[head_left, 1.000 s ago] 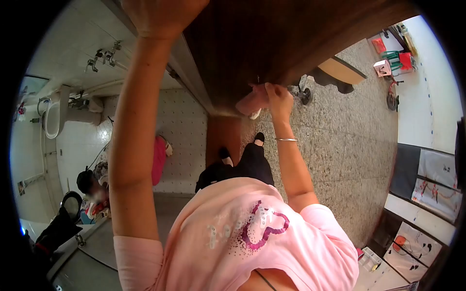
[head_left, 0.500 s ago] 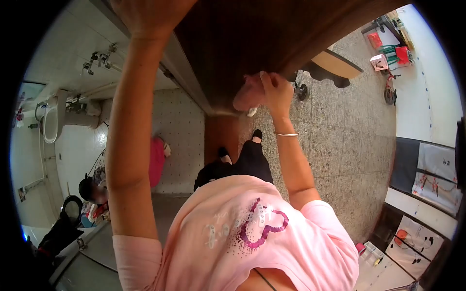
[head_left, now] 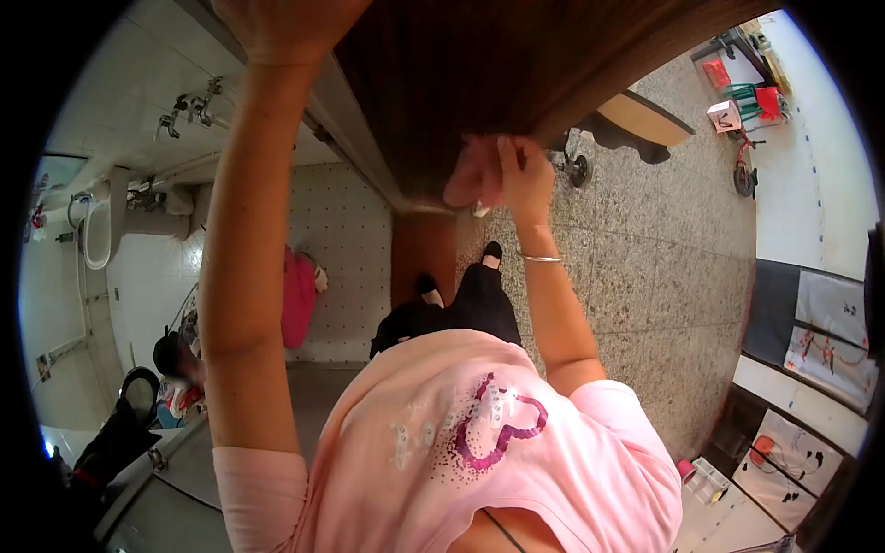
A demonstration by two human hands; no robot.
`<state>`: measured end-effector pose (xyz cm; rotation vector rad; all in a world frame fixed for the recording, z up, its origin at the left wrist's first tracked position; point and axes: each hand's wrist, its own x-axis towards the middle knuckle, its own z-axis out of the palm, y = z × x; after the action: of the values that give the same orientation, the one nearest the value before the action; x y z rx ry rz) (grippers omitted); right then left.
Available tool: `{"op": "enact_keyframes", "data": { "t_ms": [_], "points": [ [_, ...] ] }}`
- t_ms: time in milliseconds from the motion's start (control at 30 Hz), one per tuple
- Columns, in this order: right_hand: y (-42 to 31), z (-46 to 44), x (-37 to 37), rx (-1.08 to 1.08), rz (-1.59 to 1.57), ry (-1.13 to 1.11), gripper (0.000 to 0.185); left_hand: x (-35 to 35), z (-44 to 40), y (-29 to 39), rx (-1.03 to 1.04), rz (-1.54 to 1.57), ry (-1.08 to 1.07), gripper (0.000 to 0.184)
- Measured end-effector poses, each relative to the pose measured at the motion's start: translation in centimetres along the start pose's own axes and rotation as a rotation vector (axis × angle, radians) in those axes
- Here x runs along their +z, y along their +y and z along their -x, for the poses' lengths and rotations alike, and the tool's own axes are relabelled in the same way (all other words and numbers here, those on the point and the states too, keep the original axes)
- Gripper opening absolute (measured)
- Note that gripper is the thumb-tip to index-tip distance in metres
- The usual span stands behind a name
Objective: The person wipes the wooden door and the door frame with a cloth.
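My right hand (head_left: 528,180) grips a crumpled pink cloth (head_left: 473,173) between thumb and fingers. The cloth rests against or very close to the lower part of a dark brown wooden door (head_left: 433,74). Raised high at the upper left, my left hand (head_left: 288,28) is at the door's frame edge (head_left: 355,138). Its fingers run out of the top of the view, so whether they hold anything is hidden.
Left lies a tiled washroom with wall taps (head_left: 189,109) and a white basin (head_left: 100,221). A person (head_left: 169,355) is partly hidden behind my left arm, near pink fabric (head_left: 297,300). Right of the door are a wheeled chair base (head_left: 578,170) and a small red bike (head_left: 743,170).
The pink cloth has changed its folds and hangs a little differently, while my right hand has shifted only slightly. My left hand stays high at the frame.
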<state>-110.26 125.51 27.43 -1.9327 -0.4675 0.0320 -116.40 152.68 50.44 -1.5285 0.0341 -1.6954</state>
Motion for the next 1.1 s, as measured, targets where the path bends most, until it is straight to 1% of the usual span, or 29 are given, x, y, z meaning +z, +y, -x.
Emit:
{"op": "enact_keyframes", "data": {
  "t_ms": [33, 100, 133, 167, 200, 233, 267, 400, 467, 500, 567, 600, 667, 700, 800, 867, 900, 967, 1033, 1100],
  "points": [
    [0.7, 0.2, 0.2, -0.006, -0.004, 0.003, 0.029, -0.1, 0.0, 0.0, 0.004, -0.016, 0.0, 0.05],
    [3.3, 0.9, 0.4, 0.264, -0.075, -0.036, 0.029, -0.5, -0.2, 0.3, -0.008, 0.01, -0.012, 0.05],
    [3.7, 0.2, 0.6, 0.227, -0.017, -0.027, 0.029, -0.3, -0.4, 0.2, -0.014, 0.027, -0.013, 0.05],
    [4.1, -0.3, 0.8, 0.219, -0.022, -0.026, 0.029, -0.2, -0.5, 0.1, -0.019, 0.044, -0.015, 0.05],
    [4.8, -0.3, 0.7, 0.138, -0.036, -0.024, 0.03, 0.0, -0.6, 0.0, -0.016, 0.074, 0.012, 0.049],
    [3.4, 0.1, 0.1, 0.069, -0.044, -0.026, 0.03, -0.1, -0.4, 0.1, -0.019, 0.097, 0.014, 0.049],
    [1.0, -0.1, -0.6, 0.118, -0.198, -0.066, 0.033, -0.2, -0.2, 0.2, -0.022, 0.119, 0.016, 0.049],
    [1.2, -0.4, 0.0, 0.062, -0.19, -0.033, 0.034, 0.2, 0.0, -0.3, 0.014, 0.001, 0.015, 0.049],
    [3.5, 0.5, 1.8, 0.067, 0.0, -0.046, 0.024, 0.0, -0.2, -0.1, 0.012, -0.003, 0.035, 0.049],
    [4.5, 0.7, 2.4, 0.065, 0.0, -0.039, 0.024, -0.1, -0.2, 0.1, 0.001, 0.005, 0.021, 0.049],
    [6.1, 0.5, 3.4, 0.128, -0.001, -0.136, 0.027, -0.2, -0.4, 0.1, -0.01, 0.007, 0.015, 0.049],
    [6.8, 0.0, 3.8, 0.118, -0.001, -0.136, 0.027, -0.2, -0.5, 0.1, -0.01, 0.02, 0.019, 0.049],
    [7.4, -0.1, 3.8, 0.361, -0.28, -0.226, 0.028, -0.4, -0.4, 0.2, -0.013, 0.039, 0.011, 0.049],
    [7.6, -0.1, 3.9, 0.36, -0.28, -0.228, 0.028, -0.4, -0.4, 0.1, -0.005, 0.035, 0.014, 0.049],
    [4.2, 0.3, 3.1, 0.354, -0.369, -0.217, 0.028, -0.4, -0.3, -0.2, 0.012, 0.007, -0.002, 0.049],
    [2.4, 0.4, 2.9, 0.133, -0.015, -0.082, 0.026, -0.2, -0.2, -0.5, 0.025, -0.028, -0.025, 0.048],
    [2.5, 0.3, 3.0, 0.136, -0.015, -0.094, 0.026, 0.1, -0.2, -0.5, 0.037, -0.009, 0.023, 0.049],
    [2.9, 0.0, 2.7, 0.185, -0.138, -0.125, 0.029, 0.0, -0.3, -0.1, 0.048, 0.021, 0.069, 0.049],
    [5.3, -0.4, 3.4, 0.18, -0.104, -0.123, 0.029, -0.3, -0.4, -0.2, 0.054, 0.002, 0.038, 0.049],
    [6.1, -0.2, 3.7, 0.179, -0.069, -0.117, 0.03, -0.3, -0.3, 0.0, 0.035, 0.003, 0.028, 0.049]
  ]
}}
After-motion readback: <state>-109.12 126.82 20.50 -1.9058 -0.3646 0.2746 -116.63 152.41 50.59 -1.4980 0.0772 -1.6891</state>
